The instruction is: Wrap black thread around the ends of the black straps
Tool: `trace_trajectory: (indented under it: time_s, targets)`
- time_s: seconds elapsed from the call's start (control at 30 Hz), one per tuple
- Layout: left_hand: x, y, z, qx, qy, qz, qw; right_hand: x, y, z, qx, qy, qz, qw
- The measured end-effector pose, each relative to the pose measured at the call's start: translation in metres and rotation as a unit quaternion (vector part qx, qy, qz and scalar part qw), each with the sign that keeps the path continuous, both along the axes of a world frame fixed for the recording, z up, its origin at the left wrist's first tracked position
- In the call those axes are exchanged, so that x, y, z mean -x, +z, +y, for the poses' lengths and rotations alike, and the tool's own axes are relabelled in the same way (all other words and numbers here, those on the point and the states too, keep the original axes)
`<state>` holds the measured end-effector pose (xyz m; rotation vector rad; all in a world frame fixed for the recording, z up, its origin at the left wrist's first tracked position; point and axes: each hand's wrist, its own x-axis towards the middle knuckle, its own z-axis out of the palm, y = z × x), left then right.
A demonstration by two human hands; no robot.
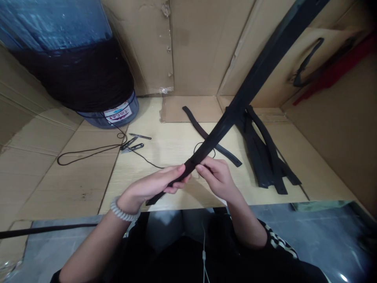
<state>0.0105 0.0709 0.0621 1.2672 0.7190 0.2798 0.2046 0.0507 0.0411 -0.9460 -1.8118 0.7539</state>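
Observation:
A long black strap (212, 139) runs diagonally from the upper right down toward my body. My left hand (160, 182) is closed around its lower part, thumb on top and fingers beneath. Just to the right, my right hand (216, 177) pinches thumb against fingers at the strap's edge, where a thin black cord (147, 160) loops around; the exact grip is partly hidden. That cord trails left across the table to a large blue water bottle (132, 104) wound with a thick dark layer of it.
Small black thread snips (132, 147) and a slim pointed tool (140, 136) lie left of centre on the table. One loose strap (232, 157) lies behind my hands, with a bundle of black straps (266, 169) farther right. Cardboard walls (203, 51) enclose the back and sides.

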Motion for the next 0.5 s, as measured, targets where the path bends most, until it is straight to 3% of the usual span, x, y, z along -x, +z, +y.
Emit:
trace_trajectory:
  time_s: [0.07, 0.13, 0.27, 0.5]
  targets:
    - [-0.002, 0.002, -0.002, -0.037, 0.043, 0.018, 0.998, 0.004, -0.003, 0.0, 0.011, -0.037, 0.009, 0.999]
    - [-0.004, 0.005, -0.005, -0.121, 0.083, 0.074, 0.986, 0.006, -0.006, 0.0, 0.016, -0.056, 0.016, 0.998]
    - [-0.008, 0.013, -0.015, -0.328, 0.097, 0.218, 0.914, 0.005, -0.013, -0.003, 0.009, -0.055, 0.022, 0.998]
    - [-0.012, 0.017, -0.024, -0.42, 0.107, 0.302, 0.849, 0.001, -0.018, -0.005, 0.002, -0.032, 0.047, 0.998]
